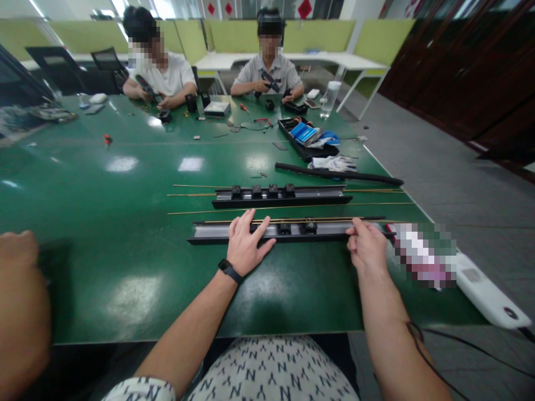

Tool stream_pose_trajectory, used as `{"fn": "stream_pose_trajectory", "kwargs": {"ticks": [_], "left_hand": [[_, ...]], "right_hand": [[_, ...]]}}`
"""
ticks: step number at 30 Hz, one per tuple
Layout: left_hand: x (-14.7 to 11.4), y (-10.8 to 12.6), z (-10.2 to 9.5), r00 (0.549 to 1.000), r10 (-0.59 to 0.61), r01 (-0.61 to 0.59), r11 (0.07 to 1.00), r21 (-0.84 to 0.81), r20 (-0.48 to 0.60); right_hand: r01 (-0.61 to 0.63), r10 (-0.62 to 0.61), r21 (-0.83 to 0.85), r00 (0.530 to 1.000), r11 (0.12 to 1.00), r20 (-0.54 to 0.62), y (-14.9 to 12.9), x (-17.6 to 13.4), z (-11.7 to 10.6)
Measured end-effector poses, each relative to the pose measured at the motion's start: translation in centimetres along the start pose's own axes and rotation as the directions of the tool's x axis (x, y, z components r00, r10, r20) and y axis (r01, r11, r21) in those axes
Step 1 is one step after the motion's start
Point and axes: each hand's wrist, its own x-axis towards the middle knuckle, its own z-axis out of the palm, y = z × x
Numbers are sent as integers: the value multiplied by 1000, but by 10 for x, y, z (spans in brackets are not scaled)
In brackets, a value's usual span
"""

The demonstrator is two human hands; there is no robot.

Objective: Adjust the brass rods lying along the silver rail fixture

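Nearest to me lies a long channel (pixel 213 230) with black edges and a grey inner floor, several small black blocks seated in it. My left hand (pixel 246 239), with a dark watch on the wrist, rests across its left half, fingers spread over the rail and one block. At the right end my right hand (pixel 368 245) is closed, thumb and fingertips pinching a thin brass rod (pixel 326 221) that runs along the channel's top. Behind it sits a second channel (pixel 317 199) of the same kind, also holding several black blocks (pixel 256 191). A loose brass rod (pixel 196 212) lies between the two.
A black tube (pixel 338 174), white gloves (pixel 334 163) and a black tray (pixel 292 139) with blue packs lie beyond. A white power strip (pixel 485 289) is at the right edge. Two people sit opposite with power drills; another person's arm (pixel 20 312) shows at left.
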Motion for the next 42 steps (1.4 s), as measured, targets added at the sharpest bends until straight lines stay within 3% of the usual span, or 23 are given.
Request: {"fn": "stream_pose_trajectory", "kwargs": {"ticks": [29,42], "left_hand": [[-1,-1,3,1000,-3,4,1000,17,-11],[-1,-1,3,1000,-4,4,1000,-13,0]], "right_hand": [[-115,128,-112,985,987,113,-1,-9,5],[-110,119,-101,989,989,86,-2,-12,6]]}}
